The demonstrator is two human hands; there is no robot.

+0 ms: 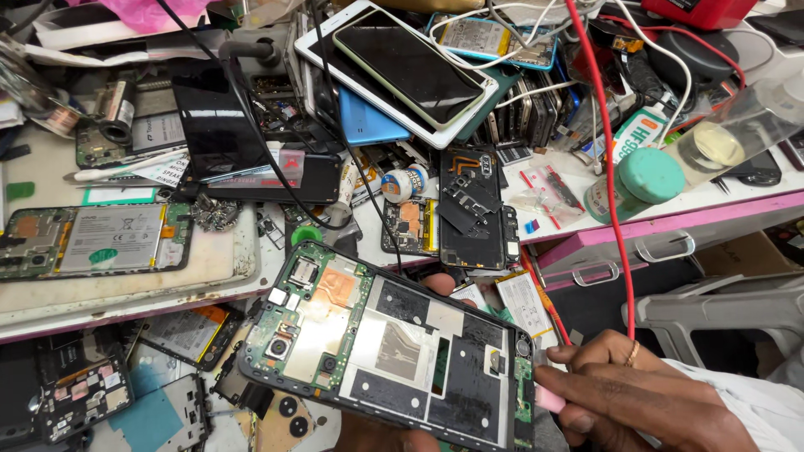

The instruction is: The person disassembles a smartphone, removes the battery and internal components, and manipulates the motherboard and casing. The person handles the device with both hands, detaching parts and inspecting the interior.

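Opened black smartphone with exposed green circuit board (394, 347) sat nearest the camera, tilted, held over the desk's (126, 293) front edge. Right hand (645, 402) gripped its lower right end, fingers (586, 356) pinched on a pink connector (549, 399) of the red cable (605, 167) at the phone's bottom edge. Left hand (435, 289) was mostly hidden under the phone, one fingertip showing at the upper edge; its grip appeared to support the phone, though I cannot tell exactly how.

Small white jar with a blue-and-orange label (404, 182) lay on the desk behind the phone. Green-capped white bottle with a printed label (632, 180) lay on its side at right, beside a clear plastic container holding yellowish liquid (729, 138). Second opened phone with a silver-labelled battery (96, 241) rested on a white tray at left. Stacked tablets and phones with dark screens (402, 71) sat at the back.
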